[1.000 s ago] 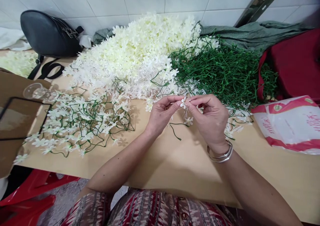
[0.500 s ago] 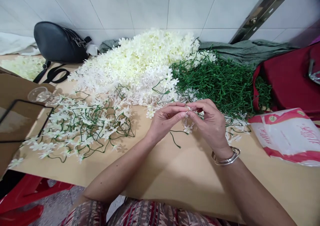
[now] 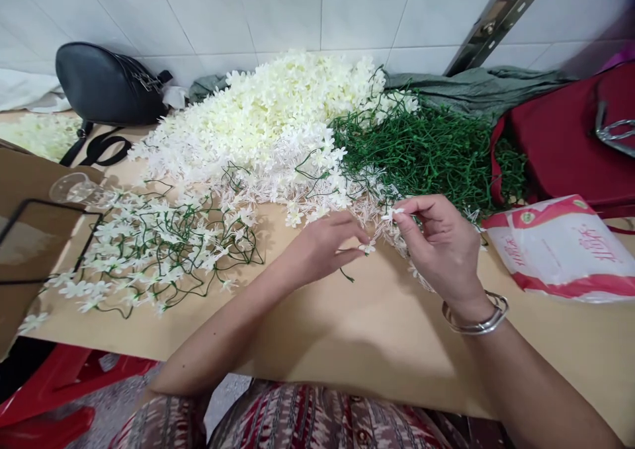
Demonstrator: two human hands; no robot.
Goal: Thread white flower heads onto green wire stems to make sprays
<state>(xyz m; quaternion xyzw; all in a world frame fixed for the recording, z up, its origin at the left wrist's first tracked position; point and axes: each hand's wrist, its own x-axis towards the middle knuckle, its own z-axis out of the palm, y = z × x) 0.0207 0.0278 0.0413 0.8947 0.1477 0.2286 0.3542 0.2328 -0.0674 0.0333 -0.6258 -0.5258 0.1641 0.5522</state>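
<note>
My left hand [image 3: 325,245] is closed in a pinch on a thin green stem [image 3: 347,274] that carries a small white flower [image 3: 368,248]. My right hand [image 3: 441,244] pinches a single white flower [image 3: 391,213] between thumb and forefinger, just right of the left hand. Both hands hover over the tan table [image 3: 357,330], at the near edge of the big heap of cream and white flowers [image 3: 278,122]. A mound of bare green stems [image 3: 431,155] lies right behind my right hand. Finished stems with flowers [image 3: 163,244] lie spread out to the left.
A black bag [image 3: 106,85] sits at the back left by the tiled wall. A brown cardboard box [image 3: 30,237] stands at the left edge. A red-and-white plastic bag [image 3: 560,250] and a dark red bag [image 3: 575,138] lie on the right. Grey-green cloth [image 3: 476,85] runs along the back.
My hands have come apart: the right one moved right and up with a white flower, the left one dropped lower with the stem. The view shifted slightly.
</note>
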